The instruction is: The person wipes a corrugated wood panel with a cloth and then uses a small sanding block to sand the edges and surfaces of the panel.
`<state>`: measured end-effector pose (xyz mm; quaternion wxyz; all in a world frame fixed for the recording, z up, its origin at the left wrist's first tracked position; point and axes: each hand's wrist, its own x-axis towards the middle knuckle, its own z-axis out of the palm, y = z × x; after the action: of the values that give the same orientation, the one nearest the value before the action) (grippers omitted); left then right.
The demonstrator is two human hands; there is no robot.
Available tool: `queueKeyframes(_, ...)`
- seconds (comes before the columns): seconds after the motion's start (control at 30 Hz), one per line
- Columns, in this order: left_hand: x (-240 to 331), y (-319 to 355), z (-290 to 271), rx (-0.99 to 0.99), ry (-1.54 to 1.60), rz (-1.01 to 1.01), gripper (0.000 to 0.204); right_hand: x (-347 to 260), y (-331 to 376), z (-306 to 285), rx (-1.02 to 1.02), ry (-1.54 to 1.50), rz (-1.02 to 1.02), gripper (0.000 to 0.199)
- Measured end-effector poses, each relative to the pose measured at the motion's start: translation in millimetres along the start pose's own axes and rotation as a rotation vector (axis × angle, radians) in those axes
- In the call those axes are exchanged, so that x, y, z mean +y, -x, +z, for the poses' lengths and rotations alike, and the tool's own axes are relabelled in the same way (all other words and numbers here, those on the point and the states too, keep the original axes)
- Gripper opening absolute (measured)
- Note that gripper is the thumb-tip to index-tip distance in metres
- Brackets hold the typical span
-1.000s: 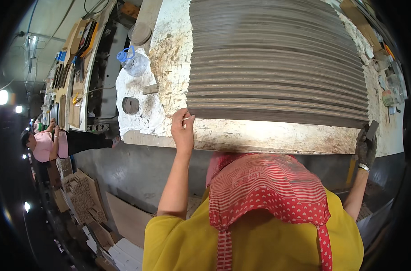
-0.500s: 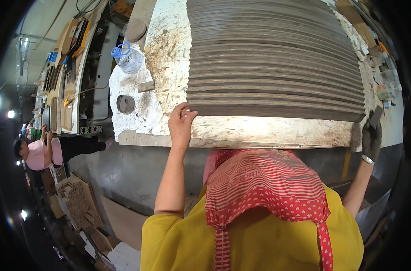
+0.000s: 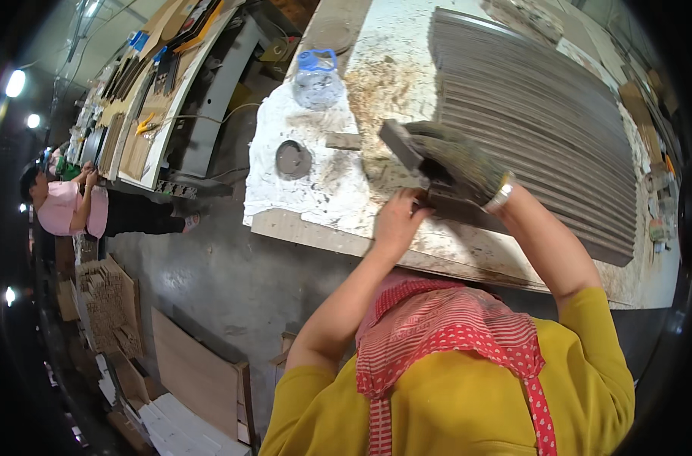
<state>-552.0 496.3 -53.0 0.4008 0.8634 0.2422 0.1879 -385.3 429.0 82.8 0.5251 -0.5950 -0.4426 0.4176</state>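
A wide stack of dark grey-brown ribbed strips (image 3: 543, 129) lies side by side on the worktable. My right hand (image 3: 460, 158), in a dirty work glove, has crossed over to the left end of the nearest strips. It grips a dark flat rectangular block (image 3: 400, 144) that sticks out past the fingers. Just below it, my bare left hand (image 3: 396, 228) has thumb and fingers closed at the left end of the nearest strip (image 3: 467, 213). The glove partly hides that strip end and the left fingertips.
Left on the table are a white cloth (image 3: 273, 197), a round dark tin (image 3: 293, 159), a small flat wooden piece (image 3: 343, 141) and a clear jug with blue handle (image 3: 318, 85). A person in pink (image 3: 68, 205) stands by another bench. Cardboard sheets (image 3: 197, 372) lie on the floor.
My right hand has moved with the block from the strips' right end across to their left end, next to my left hand. The view has turned, shifting the table rightward.
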Motion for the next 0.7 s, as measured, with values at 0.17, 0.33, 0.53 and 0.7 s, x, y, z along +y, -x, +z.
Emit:
queueKeyframes(0.17, 1, 1, 1, 0.027, 0.067, -0.008, 0.033, 37, -109, 47, -0.06, -0.269, 0.351, 0.051)
queueKeyframes(0.33, 3, 3, -2, 0.005, 0.2, 0.011, 0.03, 65, -181, 70, 0.072, 1.17, -0.588, 0.048)
queueKeyframes(0.53, 1, -1, 0, -0.061, 0.308, -0.133, 0.023, 47, -144, 71, 0.177, 1.07, -0.561, 0.051)
queueKeyframes(0.7, -2, 0, 0, -0.08, 0.413, -0.14, 0.04, 32, 8, 5, 0.368, 0.815, -0.462, 0.042)
